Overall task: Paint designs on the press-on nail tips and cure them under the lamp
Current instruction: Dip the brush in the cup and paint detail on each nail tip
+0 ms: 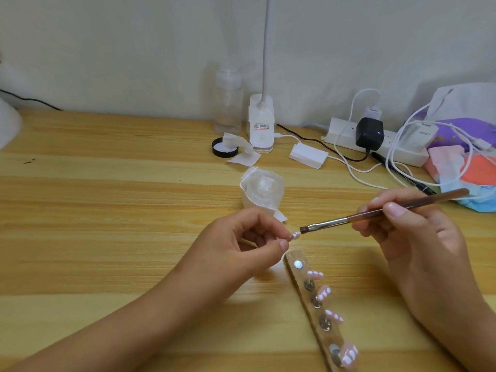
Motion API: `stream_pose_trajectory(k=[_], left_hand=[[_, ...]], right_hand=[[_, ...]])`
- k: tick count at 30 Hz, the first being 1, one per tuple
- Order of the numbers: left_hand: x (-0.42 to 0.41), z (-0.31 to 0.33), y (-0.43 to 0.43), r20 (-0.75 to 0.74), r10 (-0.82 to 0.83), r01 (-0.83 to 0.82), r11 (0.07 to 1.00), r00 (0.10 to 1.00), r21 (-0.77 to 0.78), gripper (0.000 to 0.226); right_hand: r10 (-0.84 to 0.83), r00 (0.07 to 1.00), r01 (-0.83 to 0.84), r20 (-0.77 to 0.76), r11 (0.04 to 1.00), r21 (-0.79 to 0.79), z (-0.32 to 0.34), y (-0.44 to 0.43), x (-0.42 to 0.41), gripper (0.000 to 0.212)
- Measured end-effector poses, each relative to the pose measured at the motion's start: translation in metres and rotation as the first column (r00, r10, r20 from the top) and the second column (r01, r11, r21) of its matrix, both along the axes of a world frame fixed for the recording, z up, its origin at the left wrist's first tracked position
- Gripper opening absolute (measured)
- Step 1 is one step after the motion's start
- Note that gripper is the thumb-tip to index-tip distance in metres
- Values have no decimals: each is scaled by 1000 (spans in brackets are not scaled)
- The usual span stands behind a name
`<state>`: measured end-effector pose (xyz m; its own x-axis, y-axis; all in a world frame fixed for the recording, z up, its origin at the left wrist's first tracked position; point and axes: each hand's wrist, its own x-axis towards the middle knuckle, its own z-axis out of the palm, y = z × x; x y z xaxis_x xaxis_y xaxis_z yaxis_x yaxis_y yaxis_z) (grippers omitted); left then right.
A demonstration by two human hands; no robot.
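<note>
Fingers, left hand (236, 245): curled in, thumb and fingertips (281, 245) pinching one nail tip (295, 235) above the worktop (107, 210).
Fingers, right hand (418, 237): thumb (397, 210) and fingers closed round one brush (327, 224), held like a pen.
Brush tip: dark, pointing left, just beside the held nail tip; I cannot tell whether they touch.
Mounted nail tips (323, 292): four, pink with white marks, each on its own small stand.
Holder strip (292, 257): one, lying on the worktop between the two hands, carrying the four stands and one bare silver disc (298, 264) at its far end.
Glass jar (264, 189): one, wrapped in white tissue, just beyond the left hand.
Black lid (224, 147): one, lying by a loose white wipe.
Clear bottle (228, 100): one, upright at the wall.
White clip lamp (261, 124): one, beside the bottle, neck rising out of view.
Power strip (402, 153): one, with three plugs in it, two white and one black.
</note>
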<state>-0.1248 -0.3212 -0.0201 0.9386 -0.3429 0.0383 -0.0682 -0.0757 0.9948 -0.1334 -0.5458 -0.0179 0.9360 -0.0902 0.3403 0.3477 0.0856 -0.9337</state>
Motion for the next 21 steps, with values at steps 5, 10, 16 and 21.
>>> stream_pose_trajectory(k=[5,10,16,21], left_hand=[[0,0,0,-10,-16,16,1000,1000,-6,9],[-1,0,0,0,-22,22,1000,1000,15,7],[-1,0,1,14,11,-11,1000,1000,6,4],[0,0,1,-26,25,-26,999,999,-24,15]], right_hand=[[6,1000,-6,-17,1000,-10,-1,2,0,23],[0,1000,-2,-28,999,-51,-2,2,1,7],[-74,997,73,-8,995,-62,-3,2,2,9],[-46,998,47,37,999,-23,-3,-1,1,20]])
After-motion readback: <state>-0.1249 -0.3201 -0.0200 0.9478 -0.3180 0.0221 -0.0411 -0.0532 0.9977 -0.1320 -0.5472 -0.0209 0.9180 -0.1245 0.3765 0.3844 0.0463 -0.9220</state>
